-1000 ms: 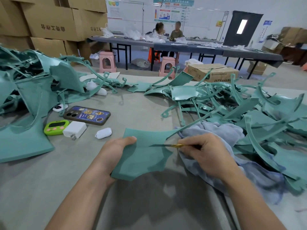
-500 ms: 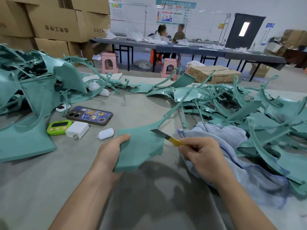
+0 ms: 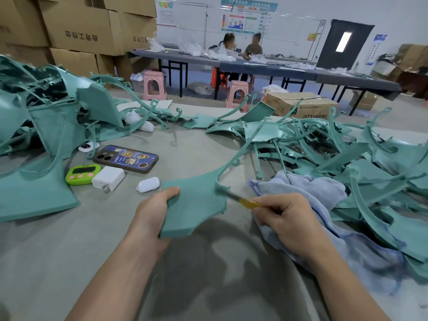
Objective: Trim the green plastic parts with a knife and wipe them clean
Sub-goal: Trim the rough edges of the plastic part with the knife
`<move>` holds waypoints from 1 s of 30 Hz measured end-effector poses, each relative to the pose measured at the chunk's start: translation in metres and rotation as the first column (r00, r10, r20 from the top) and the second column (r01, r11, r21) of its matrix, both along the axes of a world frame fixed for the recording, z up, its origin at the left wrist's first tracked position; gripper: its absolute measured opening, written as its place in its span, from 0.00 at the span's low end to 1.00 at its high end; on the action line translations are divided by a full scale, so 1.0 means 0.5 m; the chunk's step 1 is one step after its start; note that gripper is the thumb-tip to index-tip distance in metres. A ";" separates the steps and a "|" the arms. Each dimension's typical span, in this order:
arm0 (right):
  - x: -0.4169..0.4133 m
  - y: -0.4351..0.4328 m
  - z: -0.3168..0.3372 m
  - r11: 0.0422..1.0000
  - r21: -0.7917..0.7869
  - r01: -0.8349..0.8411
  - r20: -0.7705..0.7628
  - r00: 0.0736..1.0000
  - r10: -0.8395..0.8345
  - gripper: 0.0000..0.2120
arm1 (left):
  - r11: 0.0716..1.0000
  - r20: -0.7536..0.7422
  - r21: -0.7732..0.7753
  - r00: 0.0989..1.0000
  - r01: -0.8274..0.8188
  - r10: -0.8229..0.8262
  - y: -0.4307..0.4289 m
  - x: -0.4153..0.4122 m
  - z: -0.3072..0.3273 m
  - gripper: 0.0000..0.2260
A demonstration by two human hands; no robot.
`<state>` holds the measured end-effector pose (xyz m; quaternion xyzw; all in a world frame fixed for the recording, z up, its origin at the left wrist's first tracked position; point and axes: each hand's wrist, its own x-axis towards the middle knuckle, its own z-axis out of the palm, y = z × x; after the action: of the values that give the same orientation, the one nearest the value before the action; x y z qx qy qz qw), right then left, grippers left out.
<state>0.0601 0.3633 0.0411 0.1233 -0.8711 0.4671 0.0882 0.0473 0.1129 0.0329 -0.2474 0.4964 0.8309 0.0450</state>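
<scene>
My left hand [image 3: 152, 212] grips the left edge of a flat green plastic part [image 3: 196, 200] held tilted above the grey table [image 3: 69, 251]; a long thin arm of the part runs up to the right. My right hand [image 3: 284, 218] holds a yellow-handled knife [image 3: 243, 201], whose blurred blade touches the part's right edge near a small notch. A blue-grey cloth [image 3: 324, 198] lies under and beyond my right hand.
Piles of green parts lie at left [image 3: 41, 135] and right [image 3: 347, 154]. A phone [image 3: 126, 158], green timer [image 3: 82, 173], white charger [image 3: 108, 178] and earbud case [image 3: 149, 184] sit left of centre. Behind stand cardboard boxes [image 3: 81, 26], pink stools [image 3: 154, 88] and a long table where two people sit.
The part has been turned and raised in my left hand. The knife moved from lying flat across the part's face to its upper right edge, then down along that edge.
</scene>
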 end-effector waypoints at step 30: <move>-0.009 -0.013 -0.012 0.978 -0.210 -0.006 0.052 0.999 0.017 0.12 | 0.999 -0.004 -0.025 0.999 0.047 -0.047 -0.009 -0.016 -0.002 0.05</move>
<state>0.0558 0.3569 0.0351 0.1058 -0.8183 0.5599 0.0749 0.0394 0.1086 0.0319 -0.2345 0.5126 0.8238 0.0604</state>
